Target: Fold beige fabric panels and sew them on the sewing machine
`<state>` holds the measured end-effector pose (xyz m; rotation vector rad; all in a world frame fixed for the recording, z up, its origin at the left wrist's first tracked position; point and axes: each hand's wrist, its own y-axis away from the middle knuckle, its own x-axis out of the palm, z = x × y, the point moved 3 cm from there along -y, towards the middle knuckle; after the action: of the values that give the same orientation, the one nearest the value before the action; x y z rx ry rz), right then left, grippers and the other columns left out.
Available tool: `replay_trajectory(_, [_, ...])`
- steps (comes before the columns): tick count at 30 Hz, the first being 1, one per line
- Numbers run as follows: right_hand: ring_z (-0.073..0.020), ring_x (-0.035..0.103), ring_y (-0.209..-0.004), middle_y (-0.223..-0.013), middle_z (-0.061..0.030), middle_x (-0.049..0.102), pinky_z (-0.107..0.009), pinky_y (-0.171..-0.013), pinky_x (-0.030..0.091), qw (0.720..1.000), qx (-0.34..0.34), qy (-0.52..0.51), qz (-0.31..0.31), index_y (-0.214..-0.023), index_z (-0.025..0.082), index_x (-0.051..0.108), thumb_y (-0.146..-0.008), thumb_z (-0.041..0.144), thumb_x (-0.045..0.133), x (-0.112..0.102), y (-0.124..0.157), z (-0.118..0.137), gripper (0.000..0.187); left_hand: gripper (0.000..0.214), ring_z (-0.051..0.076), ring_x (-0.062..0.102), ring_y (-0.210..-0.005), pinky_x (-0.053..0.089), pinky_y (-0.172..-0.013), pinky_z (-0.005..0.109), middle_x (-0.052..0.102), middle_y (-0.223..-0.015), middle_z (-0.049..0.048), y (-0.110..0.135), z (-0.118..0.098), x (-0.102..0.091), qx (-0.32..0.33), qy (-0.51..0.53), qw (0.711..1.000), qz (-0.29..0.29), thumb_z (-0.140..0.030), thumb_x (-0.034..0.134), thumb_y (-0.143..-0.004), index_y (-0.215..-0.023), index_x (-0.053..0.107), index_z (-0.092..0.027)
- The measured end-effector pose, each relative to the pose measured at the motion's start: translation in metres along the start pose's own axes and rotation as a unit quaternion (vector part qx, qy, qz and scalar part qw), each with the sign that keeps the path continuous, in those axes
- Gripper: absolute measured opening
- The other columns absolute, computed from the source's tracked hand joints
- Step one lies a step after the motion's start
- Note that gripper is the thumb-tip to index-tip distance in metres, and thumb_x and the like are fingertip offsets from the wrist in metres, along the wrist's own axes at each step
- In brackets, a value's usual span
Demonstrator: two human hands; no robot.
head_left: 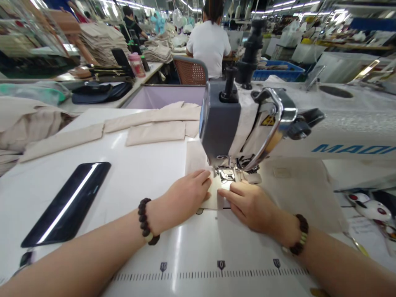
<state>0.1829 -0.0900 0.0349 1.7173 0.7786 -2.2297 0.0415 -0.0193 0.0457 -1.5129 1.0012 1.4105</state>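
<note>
My left hand [192, 190] rests at the left of the sewing machine's presser foot [227, 175], its fingers closed on the edge of a cream fabric piece [212, 201]. Just right of the needle area, my right hand [252, 203] has its fingers bent together, the index finger pointing left. Its fingertips touch a small beige fabric strip [254, 178] beside the foot; the exact grip is partly hidden. A larger beige fabric panel [300, 189] lies under the machine arm, right of my right hand. The sewing machine head [221, 119] stands over both hands.
A dark phone [66, 204] lies on the white table [136, 185] at left. Folded beige strips [156, 134] line the table's back, with a fabric pile [27, 123] at far left. Small items, including a white figure [369, 206], lie far right. A person [208, 45] sits ahead.
</note>
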Motion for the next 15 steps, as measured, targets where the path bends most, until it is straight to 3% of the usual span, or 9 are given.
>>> replay_trajectory(15, [-0.0163,0.046,-0.063,-0.068,-0.0043,0.053,-0.027,-0.060,0.036,0.999,0.035,0.015,-0.015,-0.099,0.011,0.060,-0.080,0.008,0.038,0.0010,-0.0048,-0.0006,0.028,0.018,0.023,0.048,-0.111,0.045,-0.091,0.036,0.055,-0.110,0.0139,-0.0036,0.0100,0.0047,-0.005,0.052,0.998,-0.023,-0.014,0.042,-0.089,-0.102,0.053,-0.008])
